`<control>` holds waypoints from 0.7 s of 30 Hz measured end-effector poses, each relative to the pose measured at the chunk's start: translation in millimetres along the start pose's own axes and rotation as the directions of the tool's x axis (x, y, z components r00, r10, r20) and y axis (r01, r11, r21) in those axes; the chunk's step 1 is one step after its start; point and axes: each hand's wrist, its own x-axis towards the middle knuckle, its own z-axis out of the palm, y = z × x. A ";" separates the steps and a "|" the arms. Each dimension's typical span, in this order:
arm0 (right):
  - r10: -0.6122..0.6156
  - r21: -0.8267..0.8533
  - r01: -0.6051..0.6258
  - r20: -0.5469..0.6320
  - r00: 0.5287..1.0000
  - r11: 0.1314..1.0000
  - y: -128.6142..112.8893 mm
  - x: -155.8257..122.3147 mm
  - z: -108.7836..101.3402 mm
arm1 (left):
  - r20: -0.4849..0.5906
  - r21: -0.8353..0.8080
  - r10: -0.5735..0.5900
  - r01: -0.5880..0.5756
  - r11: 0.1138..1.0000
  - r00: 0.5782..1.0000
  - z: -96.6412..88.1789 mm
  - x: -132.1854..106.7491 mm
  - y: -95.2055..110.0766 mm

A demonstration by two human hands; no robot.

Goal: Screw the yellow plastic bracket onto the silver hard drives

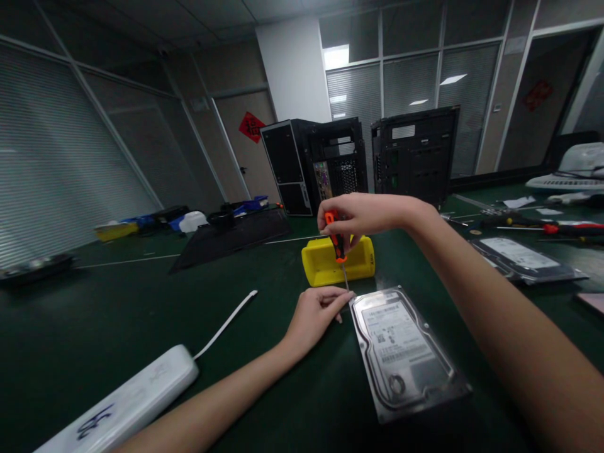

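A silver hard drive [401,346] lies label side up on the dark green table. My right hand [352,217] grips the orange and black handle of a screwdriver [338,245], held nearly upright. Its shaft runs down to the drive's far left corner. At that same corner is my left hand [321,314], its thumb and forefinger pinched together around the screwdriver's tip. Whatever lies between those fingertips is too small to make out. Just behind both hands sits a yellow plastic bin [321,261], partly covered by the screwdriver.
A white power strip [136,393] with a short white cable lies at the near left. Black computer cases [287,167] stand at the back. To the right are another hard drive [519,255] and several hand tools [542,224]. A black mat [231,239] lies at the back left.
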 end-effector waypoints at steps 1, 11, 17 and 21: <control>-0.002 0.004 0.002 0.000 1.000 1.000 0.0 -0.2 0.1 | 0.002 0.002 0.002 -0.002 1.000 1.000 -0.1 -0.3 0.1; 0.001 -0.014 -0.002 -0.050 0.999 1.000 0.4 5.3 3.3 | -0.017 0.016 0.032 -0.032 0.999 0.999 -0.4 0.0 -0.2; 0.001 -0.070 -0.008 -0.089 0.996 0.998 3.5 7.6 4.2 | -0.051 -0.011 0.030 -0.031 0.999 0.998 -0.2 2.6 -8.1; 0.018 -0.106 -0.030 -0.119 0.993 0.994 5.4 9.4 5.2 | -0.057 -0.034 0.043 -0.045 0.998 0.997 -0.1 2.2 -8.3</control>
